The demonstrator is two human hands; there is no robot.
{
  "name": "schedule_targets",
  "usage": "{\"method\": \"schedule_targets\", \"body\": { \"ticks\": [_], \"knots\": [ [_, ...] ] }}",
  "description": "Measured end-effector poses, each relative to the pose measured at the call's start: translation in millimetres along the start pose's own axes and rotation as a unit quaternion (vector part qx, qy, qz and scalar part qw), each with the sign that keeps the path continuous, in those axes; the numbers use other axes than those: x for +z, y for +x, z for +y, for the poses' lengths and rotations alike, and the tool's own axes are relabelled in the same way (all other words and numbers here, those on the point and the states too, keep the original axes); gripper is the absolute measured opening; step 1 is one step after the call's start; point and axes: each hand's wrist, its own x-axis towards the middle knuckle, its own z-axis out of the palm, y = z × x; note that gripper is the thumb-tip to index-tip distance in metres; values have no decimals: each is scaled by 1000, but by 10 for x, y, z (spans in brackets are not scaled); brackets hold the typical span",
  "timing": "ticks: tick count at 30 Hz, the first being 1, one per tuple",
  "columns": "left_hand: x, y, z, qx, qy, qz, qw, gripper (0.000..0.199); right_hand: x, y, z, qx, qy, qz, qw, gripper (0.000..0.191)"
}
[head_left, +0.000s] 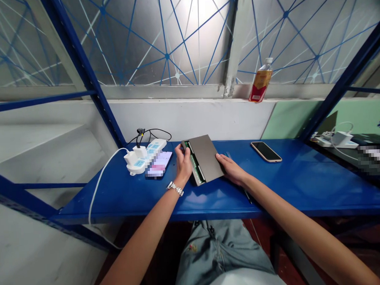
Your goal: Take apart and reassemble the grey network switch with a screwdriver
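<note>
A flat grey device case (pixel 207 156) is held between both hands, slightly tilted above the blue table. Its left side is open, and a strip of green circuit board (pixel 194 162) shows there. My left hand (pixel 183 162) grips that open edge, with the thumb on the near side and the fingers partly hidden. On the opposite edge, my right hand (pixel 232 168) holds the case, its thumb on top and its other fingers out of sight beneath. A thin dark rod (pixel 248 196) lies by my right forearm, mostly covered; I cannot tell its kind.
Left of my hands, a phone (pixel 159 165) with a lit screen lies by a white power strip (pixel 137 165) with plugs and cables. Another phone (pixel 266 151) rests to the right on the blue table (pixel 297 184). A drink bottle (pixel 261 81) stands on the window ledge.
</note>
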Motion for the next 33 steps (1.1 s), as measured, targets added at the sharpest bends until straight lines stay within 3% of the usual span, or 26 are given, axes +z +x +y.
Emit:
{"method": "schedule_targets", "body": {
  "ticks": [17, 28, 33],
  "knots": [
    [27, -17, -17, 20, -29, -4, 999, 39, 82, -51, 11, -17, -10, 8, 1000, 48],
    [72, -82, 118, 6, -55, 8, 998, 28, 70, -22, 80, -49, -54, 10, 997, 52],
    [123, -117, 126, 8, -49, 11, 999, 33, 93, -39, 68, -60, -70, 4, 996, 51]
  ]
}}
